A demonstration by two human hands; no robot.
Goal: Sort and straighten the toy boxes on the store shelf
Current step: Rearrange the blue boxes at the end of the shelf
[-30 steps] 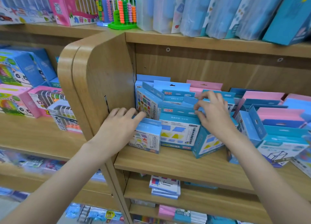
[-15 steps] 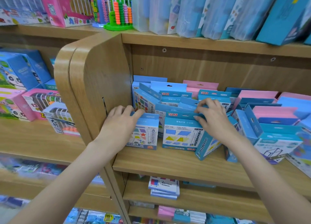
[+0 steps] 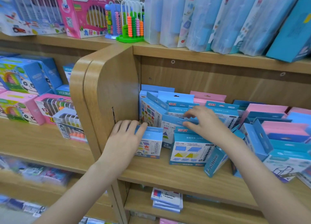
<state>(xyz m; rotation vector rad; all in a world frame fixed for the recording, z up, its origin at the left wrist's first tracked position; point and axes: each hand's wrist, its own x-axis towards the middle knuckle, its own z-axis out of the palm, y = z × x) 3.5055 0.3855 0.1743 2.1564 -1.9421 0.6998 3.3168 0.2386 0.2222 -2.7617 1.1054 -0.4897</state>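
Straightening the front row. The left hand (image 3: 125,139) gripped the top of a small blue shape-puzzle box (image 3: 149,145) standing at the shelf's (image 3: 168,171) left end; the right hand (image 3: 202,122) pinched a blue box flap (image 3: 176,121) behind. Good practice would be to square each box upright against the side panel (image 3: 114,89). The boxes were thin blue card, several leaning.
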